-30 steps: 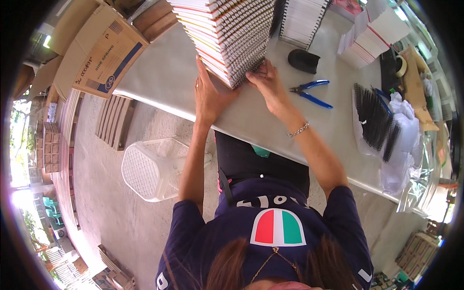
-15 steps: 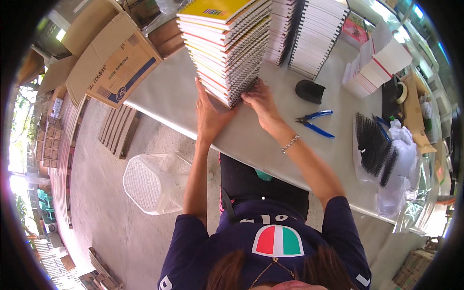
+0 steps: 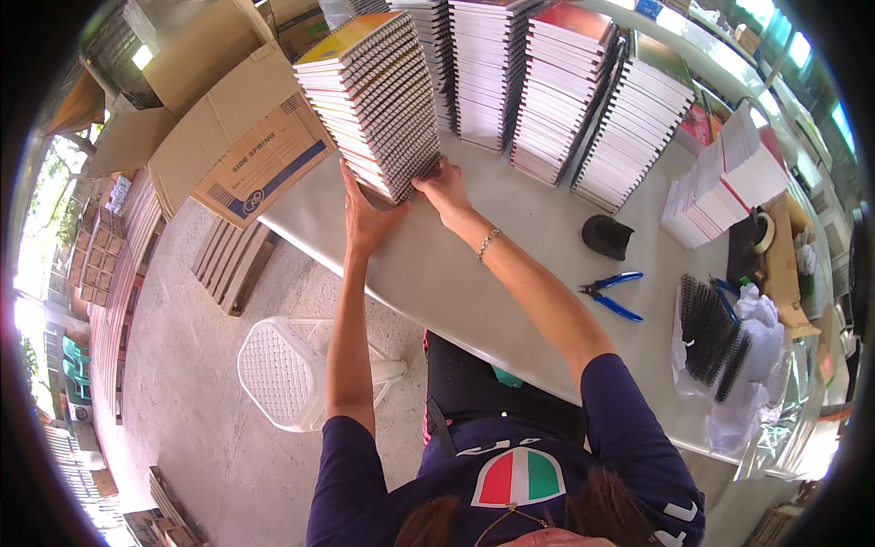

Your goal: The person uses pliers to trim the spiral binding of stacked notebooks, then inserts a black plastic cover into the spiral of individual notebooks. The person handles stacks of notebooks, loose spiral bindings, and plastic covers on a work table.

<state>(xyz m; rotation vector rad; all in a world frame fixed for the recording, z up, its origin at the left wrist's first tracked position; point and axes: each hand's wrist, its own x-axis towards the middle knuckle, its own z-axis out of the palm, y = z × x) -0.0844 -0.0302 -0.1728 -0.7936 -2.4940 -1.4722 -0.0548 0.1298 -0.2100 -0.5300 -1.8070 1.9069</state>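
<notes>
A tall stack of spiral-bound notebooks [image 3: 387, 109] with a yellow cover on top rises from the table's left part. My left hand [image 3: 366, 221] is around its lower left corner, fingers up along the page edges and thumb across the front base. At the bottom of the coil-bound side, my right hand [image 3: 445, 193] grips with curled fingers, their tips partly hidden. Whether the base is lifted or resting on the table, I cannot tell. To the right of my right forearm lie blue-handled cutting pliers [image 3: 612, 295], jaws toward me, and a small black curved object [image 3: 608, 238].
Several more bound stacks [image 3: 558, 100] stand along the table's back. Loose-page stacks [image 3: 725, 187] and black binding coils [image 3: 711, 337] on white wrapping are at right. A cardboard box [image 3: 264, 155] adjoins the table's left edge; a white stool [image 3: 283, 374] stands below on the floor.
Both hands and the notebook stack have moved left, nearer the cardboard box. The gap to the other stacks has widened. The whole view has shifted too.
</notes>
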